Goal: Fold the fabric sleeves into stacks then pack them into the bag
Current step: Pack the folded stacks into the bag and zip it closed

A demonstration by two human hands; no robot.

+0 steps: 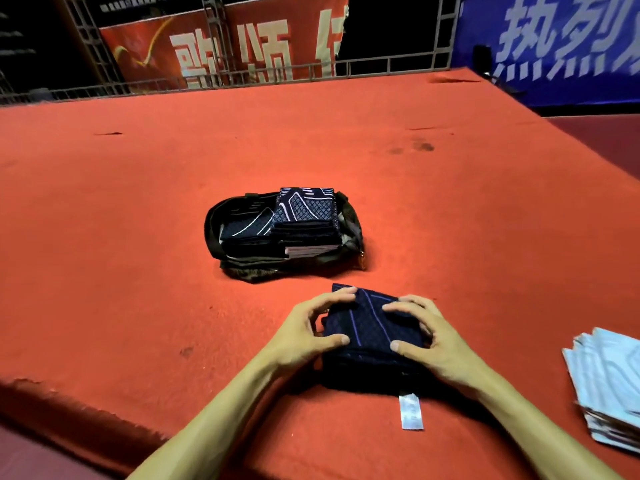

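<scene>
Navy sleeve stack [370, 341] clasped between left grip [308, 330] and right grip [429, 337].

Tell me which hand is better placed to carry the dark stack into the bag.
Left, probably. Both hands grip the dark stack, but the bag lies ahead and leftward, nearer the left hand; the right hand would reach across.

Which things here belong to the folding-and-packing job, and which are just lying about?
In the job: dark folded stack, gripped by left hand and right hand; black bag; folded sleeves already in it.
Lying about: pale pile at the right edge (unclear what it is); red banner; blue banner.
</scene>
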